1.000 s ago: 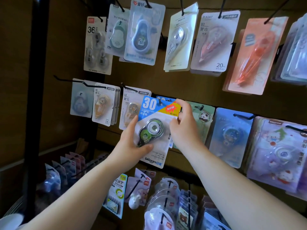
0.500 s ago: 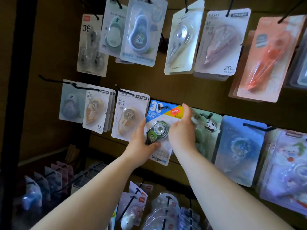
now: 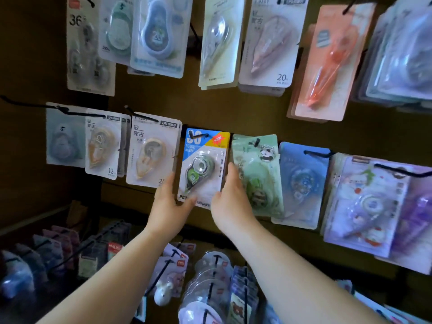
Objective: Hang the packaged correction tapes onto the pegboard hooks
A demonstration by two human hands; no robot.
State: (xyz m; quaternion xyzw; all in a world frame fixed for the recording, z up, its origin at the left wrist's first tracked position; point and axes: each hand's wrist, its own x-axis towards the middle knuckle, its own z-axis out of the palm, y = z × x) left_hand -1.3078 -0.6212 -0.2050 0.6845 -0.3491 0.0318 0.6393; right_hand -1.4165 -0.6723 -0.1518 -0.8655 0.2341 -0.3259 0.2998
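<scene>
Blue-topped tape pack (image 3: 203,164) hangs on a black hook (image 3: 197,136) in the middle row of the pegboard (image 3: 245,108). The hook passes through the hole at its top. It hangs nearly upright, bottom edge tilted slightly right.

Left hand (image 3: 167,206): holds the lower left corner, thumb across the front, fingers straight up along the left edge.

Right hand (image 3: 231,202): fingers flat and extended, touching the right edge. Nothing is gripped.

Hands are apart, one on each side of the pack.

Neighbours: beige pack (image 3: 149,150) just left, partly behind the left fingers; green panda pack (image 3: 257,174) just right, partly behind the right hand.

More packs hang in the row above. Others sit on hooks lower (image 3: 210,277), near the forearms.
</scene>
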